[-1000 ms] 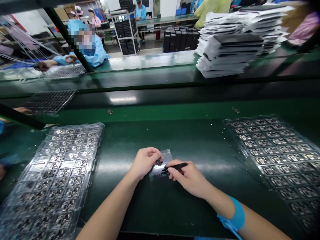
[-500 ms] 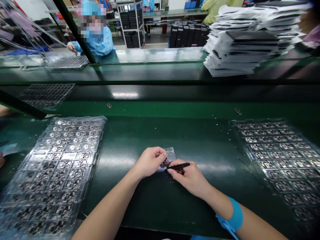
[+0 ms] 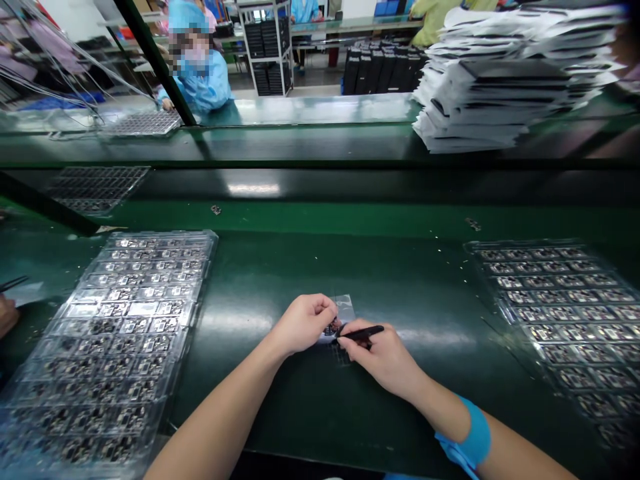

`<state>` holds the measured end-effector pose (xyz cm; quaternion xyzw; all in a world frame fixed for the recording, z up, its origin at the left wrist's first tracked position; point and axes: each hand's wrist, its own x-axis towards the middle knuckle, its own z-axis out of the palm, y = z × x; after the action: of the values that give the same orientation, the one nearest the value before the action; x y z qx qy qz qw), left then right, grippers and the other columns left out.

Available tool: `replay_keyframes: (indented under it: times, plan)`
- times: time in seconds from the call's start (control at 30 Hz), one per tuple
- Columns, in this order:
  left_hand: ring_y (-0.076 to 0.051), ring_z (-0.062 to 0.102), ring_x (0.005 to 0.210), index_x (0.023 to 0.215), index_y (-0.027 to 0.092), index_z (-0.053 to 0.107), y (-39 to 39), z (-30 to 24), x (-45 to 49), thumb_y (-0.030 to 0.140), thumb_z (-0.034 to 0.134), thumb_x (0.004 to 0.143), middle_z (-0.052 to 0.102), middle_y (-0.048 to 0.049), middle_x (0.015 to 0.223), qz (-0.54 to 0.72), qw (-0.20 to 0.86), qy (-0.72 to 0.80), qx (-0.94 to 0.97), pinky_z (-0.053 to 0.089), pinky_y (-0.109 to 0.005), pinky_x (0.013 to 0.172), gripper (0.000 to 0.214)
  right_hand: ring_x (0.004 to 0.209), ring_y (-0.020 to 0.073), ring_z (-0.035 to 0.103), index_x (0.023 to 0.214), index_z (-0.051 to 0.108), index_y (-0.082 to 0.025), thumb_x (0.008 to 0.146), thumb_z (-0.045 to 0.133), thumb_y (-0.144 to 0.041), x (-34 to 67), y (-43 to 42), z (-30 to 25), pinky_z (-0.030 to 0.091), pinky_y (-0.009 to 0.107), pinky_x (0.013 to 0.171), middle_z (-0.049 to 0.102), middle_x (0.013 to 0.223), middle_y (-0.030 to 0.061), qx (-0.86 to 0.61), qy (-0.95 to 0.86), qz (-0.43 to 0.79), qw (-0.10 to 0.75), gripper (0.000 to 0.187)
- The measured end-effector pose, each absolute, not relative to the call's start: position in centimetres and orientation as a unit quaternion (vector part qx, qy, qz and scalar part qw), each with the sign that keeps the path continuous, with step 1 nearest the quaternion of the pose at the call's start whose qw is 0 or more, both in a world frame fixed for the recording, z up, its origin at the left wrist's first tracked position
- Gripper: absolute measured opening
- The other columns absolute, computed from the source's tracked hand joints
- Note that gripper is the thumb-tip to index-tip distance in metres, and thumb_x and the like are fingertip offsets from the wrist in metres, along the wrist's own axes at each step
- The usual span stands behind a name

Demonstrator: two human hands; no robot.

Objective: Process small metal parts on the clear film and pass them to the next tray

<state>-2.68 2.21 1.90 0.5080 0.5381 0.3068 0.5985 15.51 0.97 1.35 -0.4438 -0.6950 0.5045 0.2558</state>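
Observation:
My left hand [image 3: 309, 323] is closed, thumb and fingers pinching a small circuit board [image 3: 330, 327] low over the table. In my right hand [image 3: 376, 347] is a slim black tool that looks like tweezers [image 3: 367, 332], its tip pointing left at the board. My fingers hide part of the board and the tool's tip. Under both hands lies a clear plastic piece [image 3: 345, 307] with a whitish patch. A blue wrist strap [image 3: 473, 433] is round my right wrist.
Clear trays of circuit boards stand at left [image 3: 145, 293] and right [image 3: 560, 293]. Loose boards [image 3: 215, 209] [image 3: 473, 225] lie farther back. Stacked white sheets and black pieces [image 3: 490, 87] rise behind. A co-worker's hand [image 3: 7, 315] is at far left; a person in blue [image 3: 205, 80] sits opposite.
The view has shifted slightly. My hands keep nearly the same hold at the board. The co-worker's hand at far left has come further into view, with tweezers beside it.

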Motion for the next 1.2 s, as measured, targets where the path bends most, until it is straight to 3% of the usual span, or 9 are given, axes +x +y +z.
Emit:
replay_keyframes:
  times: [0.37, 0.67, 1.2]
  plan:
    - [-0.012, 0.058, 0.063, 0.078, 0.015, 0.062, 2.3, 1.6, -2.8, 0.033, 0.054, 0.084, 0.067, -0.0035, 0.074, 0.306, 0.607, 0.538, 0.499, 0.041, -0.022, 0.057, 0.021, 0.051, 0.014, 0.061, 0.08, 0.063, -0.016, 0.083, 0.062, -0.033, 15.8, 1.3, 1.1, 0.049, 0.024, 0.05, 0.065, 0.064, 0.002, -0.439, -0.618, 0.579, 0.301, 0.017]
    - [-0.012, 0.059, 0.062, 0.076, 0.014, 0.064, 2.2, 2.4, -2.5, 0.034, 0.056, 0.084, 0.067, -0.0036, 0.071, 0.314, 0.652, 0.511, 0.464, 0.043, -0.022, 0.058, 0.023, 0.051, 0.0154, 0.062, 0.078, 0.065, -0.017, 0.084, 0.063, -0.034, 16.8, 1.8, 2.6, 0.054, 0.026, 0.051, 0.065, 0.061, 0.0031, -0.477, -0.598, 0.492, 0.416, 0.018]
    - [-0.013, 0.059, 0.067, 0.077, 0.015, 0.066, 2.1, 2.8, -2.4, 0.035, 0.054, 0.087, 0.068, -0.0033, 0.074, 0.302, 0.653, 0.491, 0.492, 0.044, -0.023, 0.063, 0.025, 0.052, 0.016, 0.063, 0.077, 0.066, -0.017, 0.084, 0.062, -0.035, 16.6, 1.8, 2.5, 0.053, 0.027, 0.052, 0.064, 0.059, 0.002, -0.49, -0.605, 0.473, 0.413, 0.02]
